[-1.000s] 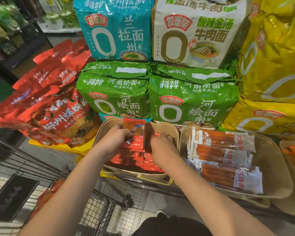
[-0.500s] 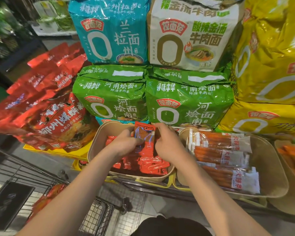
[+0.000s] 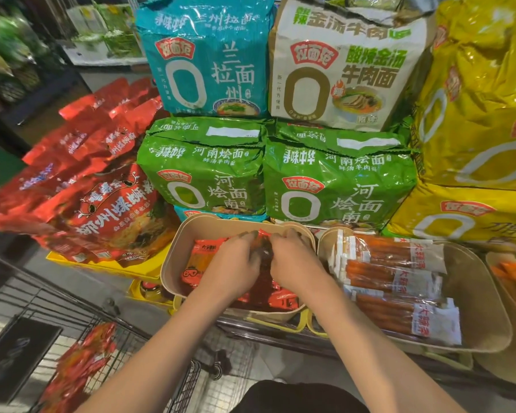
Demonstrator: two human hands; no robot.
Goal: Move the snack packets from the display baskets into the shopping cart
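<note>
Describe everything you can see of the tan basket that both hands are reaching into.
The tan basket is a rounded oblong tub, matte like pressed card, upright on the display below the green noodle bags. It holds small red-orange snack packets. The left hand and right hand are inside, on the packets. A second basket sits close on its right.

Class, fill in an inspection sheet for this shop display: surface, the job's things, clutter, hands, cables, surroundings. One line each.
Surface: tan display basket on a low shelf, a second basket beside it.
Job's things: red snack packets in the first basket; clear sausage-stick packets in the second; red packets already in the shopping cart.
Clutter: nothing seen.
Hands: left hand and right hand both in the first basket, gathering packets; grip blurred.
Cables: nothing seen.
Surroundings: green noodle bags, teal bag, yellow bags, red pouches.
</note>
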